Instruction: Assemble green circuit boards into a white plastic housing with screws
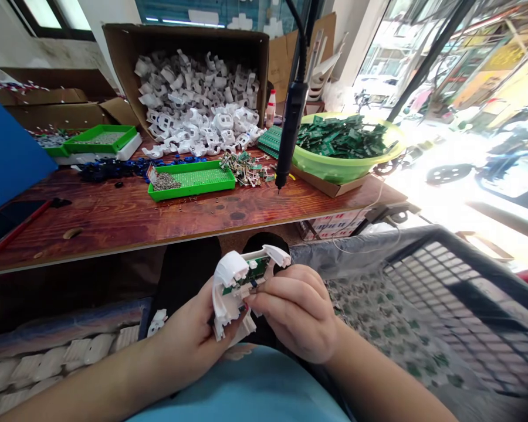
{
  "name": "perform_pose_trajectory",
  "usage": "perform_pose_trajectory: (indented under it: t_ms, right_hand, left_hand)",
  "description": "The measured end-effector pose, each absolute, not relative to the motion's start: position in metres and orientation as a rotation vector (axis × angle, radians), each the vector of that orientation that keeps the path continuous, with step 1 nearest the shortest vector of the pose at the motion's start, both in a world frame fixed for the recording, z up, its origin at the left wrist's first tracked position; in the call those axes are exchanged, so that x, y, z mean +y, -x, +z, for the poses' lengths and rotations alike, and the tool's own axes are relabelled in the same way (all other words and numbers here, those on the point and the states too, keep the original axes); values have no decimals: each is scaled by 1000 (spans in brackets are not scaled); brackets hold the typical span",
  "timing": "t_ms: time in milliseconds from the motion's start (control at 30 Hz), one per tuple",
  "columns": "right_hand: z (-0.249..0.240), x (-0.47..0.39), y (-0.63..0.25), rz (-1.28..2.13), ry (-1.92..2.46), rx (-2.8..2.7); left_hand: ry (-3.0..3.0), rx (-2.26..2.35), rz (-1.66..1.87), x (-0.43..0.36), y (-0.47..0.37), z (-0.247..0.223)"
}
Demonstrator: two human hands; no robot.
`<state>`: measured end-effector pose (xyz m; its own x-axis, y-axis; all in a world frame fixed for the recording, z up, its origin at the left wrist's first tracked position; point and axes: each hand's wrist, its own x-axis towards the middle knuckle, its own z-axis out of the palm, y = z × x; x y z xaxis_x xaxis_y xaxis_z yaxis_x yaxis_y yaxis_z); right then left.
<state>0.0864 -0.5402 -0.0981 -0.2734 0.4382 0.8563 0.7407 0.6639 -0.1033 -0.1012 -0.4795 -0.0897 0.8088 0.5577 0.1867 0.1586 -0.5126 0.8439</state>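
Observation:
A white plastic housing (231, 271) with a green circuit board (257, 268) inside is held above my lap, its open side tilted toward me. My left hand (198, 328) is wrapped round the housing's left and lower side. The fingers of my right hand (297, 310) are pinched together at the board's lower edge, on the housing's right side; what small part lies between the fingertips is hidden. Another white part (157, 321) rests beside my left wrist, near my leg.
On the wooden table (114, 217) are a green tray with screws (193, 180), a box of white housings (202, 99) and a yellow-green basin (334, 167) of boards. An electric screwdriver (289, 135) hangs over its front. Right of me stands a lined crate (462, 299).

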Motion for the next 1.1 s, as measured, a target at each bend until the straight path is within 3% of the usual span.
perform_pose_trajectory:
  t_ms: [633,1100]
  right_hand:
    - [-85,-541,-78,-803,878,-1810]
    - [-95,-540,-76,-671,860,-1759]
  left_hand:
    - [-2196,545,620,-483,101,-85]
    - [-2389,508,716,-482,100,-80]
